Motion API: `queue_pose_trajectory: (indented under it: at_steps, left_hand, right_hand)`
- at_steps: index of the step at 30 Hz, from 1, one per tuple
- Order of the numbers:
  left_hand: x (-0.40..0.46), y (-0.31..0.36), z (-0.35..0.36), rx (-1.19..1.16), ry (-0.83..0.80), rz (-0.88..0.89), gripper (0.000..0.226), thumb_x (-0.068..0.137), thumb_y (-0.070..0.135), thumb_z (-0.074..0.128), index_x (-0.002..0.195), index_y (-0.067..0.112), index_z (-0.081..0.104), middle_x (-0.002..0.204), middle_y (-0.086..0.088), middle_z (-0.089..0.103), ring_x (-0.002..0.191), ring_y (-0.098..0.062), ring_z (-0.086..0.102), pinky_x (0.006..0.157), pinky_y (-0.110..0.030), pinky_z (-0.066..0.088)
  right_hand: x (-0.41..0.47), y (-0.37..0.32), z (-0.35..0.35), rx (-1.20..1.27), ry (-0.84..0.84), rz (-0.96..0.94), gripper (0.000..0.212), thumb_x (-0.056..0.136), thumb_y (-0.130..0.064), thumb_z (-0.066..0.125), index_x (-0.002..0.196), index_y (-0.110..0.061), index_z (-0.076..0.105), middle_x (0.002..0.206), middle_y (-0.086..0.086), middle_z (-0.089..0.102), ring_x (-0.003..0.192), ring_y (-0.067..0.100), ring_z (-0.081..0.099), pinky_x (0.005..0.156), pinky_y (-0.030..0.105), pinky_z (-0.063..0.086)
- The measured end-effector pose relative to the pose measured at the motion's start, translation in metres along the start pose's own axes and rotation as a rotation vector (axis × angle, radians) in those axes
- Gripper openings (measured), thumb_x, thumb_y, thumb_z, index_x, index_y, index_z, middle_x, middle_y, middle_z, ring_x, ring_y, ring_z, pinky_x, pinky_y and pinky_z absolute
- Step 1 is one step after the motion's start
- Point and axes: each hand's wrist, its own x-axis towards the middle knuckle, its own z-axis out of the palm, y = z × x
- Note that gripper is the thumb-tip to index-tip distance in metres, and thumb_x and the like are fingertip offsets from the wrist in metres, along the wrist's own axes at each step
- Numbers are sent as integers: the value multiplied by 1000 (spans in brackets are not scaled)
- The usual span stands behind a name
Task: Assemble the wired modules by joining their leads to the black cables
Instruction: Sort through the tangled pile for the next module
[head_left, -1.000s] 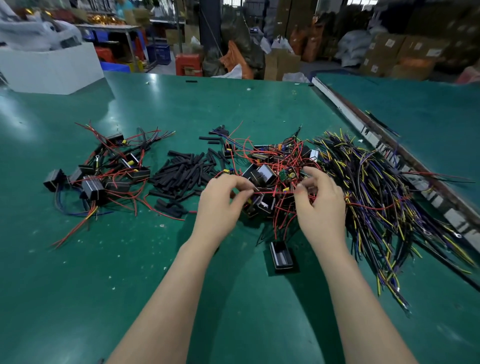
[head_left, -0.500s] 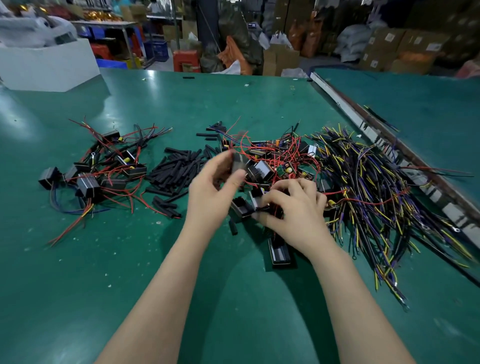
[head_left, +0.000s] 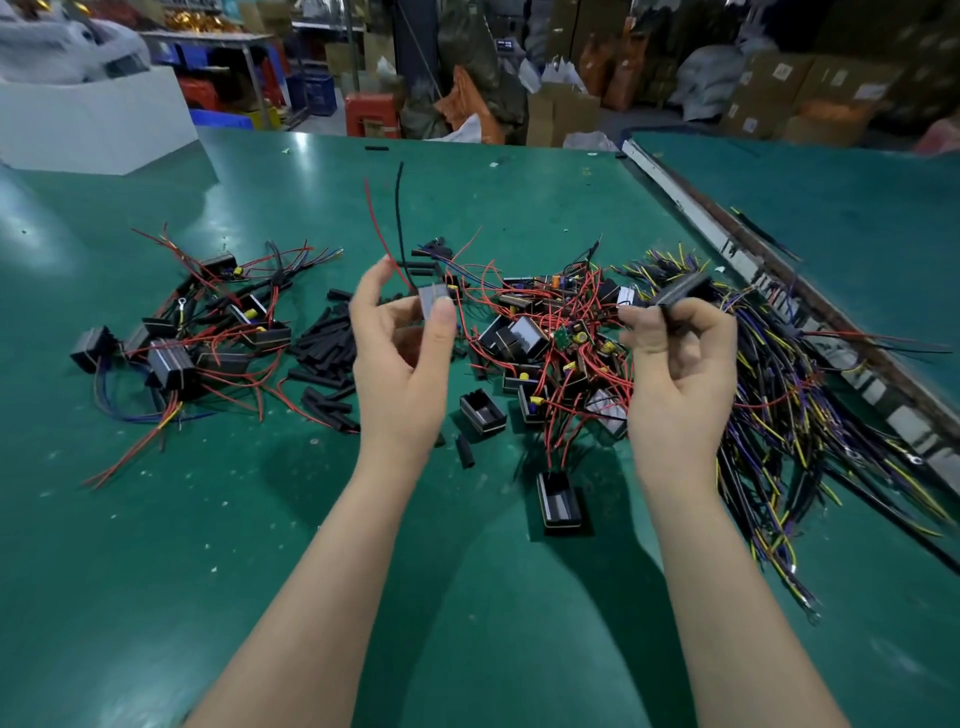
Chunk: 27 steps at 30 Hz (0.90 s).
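Now the left hand is up off the table, palm turned toward the camera, thumb and fingers curled to pinch a small dark module at its top edge, and from that module a red lead and a black lead stand straight up, waving free above the bench. Over on the right, the right hand is raised to about the same height, fingers folded in around a black piece that pokes out past the knuckles toward the far side; it is blurred, so whether it is a module or a cable end I cannot tell. Both forearms come in from the near edge, angled slightly apart, with the hands well separated and nothing joining them. Between and beyond the hands lies the tangle of loose modules with red wires, and two lie alone nearer the camera, one just right of the left wrist and one between the forearms. To the right sprawls the heap of black cables with yellow and purple strands. Left of the left hand sit short black sleeves, and farther left the finished-looking wired modules, all on the green table.
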Motion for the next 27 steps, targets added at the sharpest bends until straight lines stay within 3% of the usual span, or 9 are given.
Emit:
queue_pose_trajectory:
  at_steps: [2, 5, 7, 11, 14, 18, 21, 23, 27]
  left_hand:
    - [3, 3, 0, -119, 37, -123, 45, 89, 37, 59, 127, 32, 35, 84, 4, 60, 64, -2, 52, 58, -19, 43]
    - [4, 3, -1, -217, 68, -245, 35, 90, 35, 62, 116, 31, 40, 84, 4, 61, 54, -5, 54, 45, -17, 39]
    - [4, 3, -3, -228, 54, -244, 24, 92, 29, 61, 104, 30, 40, 93, 1, 59, 46, -9, 54, 40, -18, 37]
    - [5, 3, -4, -148, 4, -174, 17, 93, 19, 60, 93, 26, 45, 101, -6, 55, 53, -10, 63, 41, -17, 40]
    - [5, 2, -3, -119, -65, -225, 13, 93, 11, 59, 95, 22, 52, 107, -15, 59, 61, -10, 67, 46, -17, 45]
    - [6, 2, 0, -216, -10, -332, 14, 95, 14, 57, 101, 22, 47, 94, -7, 61, 49, -8, 60, 43, -17, 44]
    - [10, -2, 0, -287, 72, -469, 14, 95, 20, 57, 101, 21, 45, 87, -2, 57, 46, -7, 57, 42, -16, 44]
    - [11, -8, 1, -306, 68, -584, 20, 95, 18, 57, 108, 17, 42, 91, -4, 56, 51, -8, 62, 44, -17, 47]
    - [9, -21, 3, -175, -60, -704, 43, 93, 2, 54, 134, 8, 39, 117, -15, 55, 74, -11, 65, 62, -18, 55]
  right_hand:
    - [1, 0, 1, -29, 7, 17, 7, 97, -29, 53, 95, -30, 46, 103, 14, 67, 96, 27, 63, 88, 33, 50]
    - [0, 6, 1, -165, -48, 32, 10, 99, -28, 52, 92, -33, 46, 95, 4, 68, 86, 8, 63, 79, 22, 47]
    - [-1, 10, 1, -276, -132, 28, 12, 98, -32, 54, 88, -35, 47, 88, -1, 67, 79, 10, 61, 72, 26, 46]
    - [-7, 13, 3, -473, -318, -113, 4, 93, -35, 59, 89, -33, 58, 73, -11, 59, 75, 18, 53, 67, 35, 42]
    - [-12, 13, 8, -641, -447, -265, 11, 89, -36, 63, 91, -27, 69, 67, -14, 56, 77, 22, 50, 69, 38, 41]
    - [-22, 17, 16, -863, -540, -414, 13, 84, -38, 70, 92, -29, 73, 79, -10, 65, 91, 26, 54, 74, 33, 25]
    - [-29, 21, 24, -1020, -641, -360, 31, 84, -56, 62, 106, -36, 68, 95, -12, 66, 106, 23, 49, 78, 34, 18]
    - [-30, 24, 30, -1111, -735, -306, 48, 83, -66, 53, 123, -39, 56, 110, -14, 64, 116, 19, 42, 81, 36, 16]
    - [-27, 25, 35, -990, -748, -216, 57, 89, -55, 52, 141, -39, 34, 124, -15, 59, 124, 15, 37, 81, 35, 15]
